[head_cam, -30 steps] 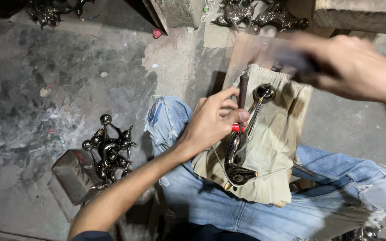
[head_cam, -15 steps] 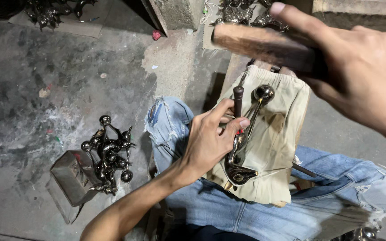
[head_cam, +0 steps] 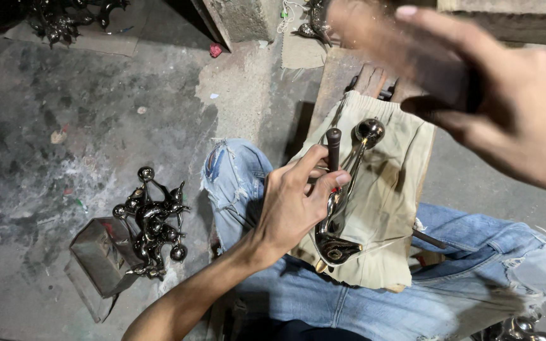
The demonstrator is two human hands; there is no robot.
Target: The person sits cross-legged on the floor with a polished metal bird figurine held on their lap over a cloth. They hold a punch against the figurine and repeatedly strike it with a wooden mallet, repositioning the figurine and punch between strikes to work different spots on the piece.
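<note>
Left hand (head_cam: 295,205) pinching a dark punch (head_cam: 333,146) on a shiny curved metal hook (head_cam: 349,183); right hand (head_cam: 513,107) clenched around a blurred wooden mallet (head_cam: 399,47).

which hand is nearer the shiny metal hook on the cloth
Left. The left hand grips the metal hook; the right hand is raised above it, apart, holding a blurred wooden block.

Left hand (head_cam: 292,205) pins a metal hook (head_cam: 342,196) on beige cloth (head_cam: 387,189); right hand (head_cam: 507,107) raised, blurred.
</note>
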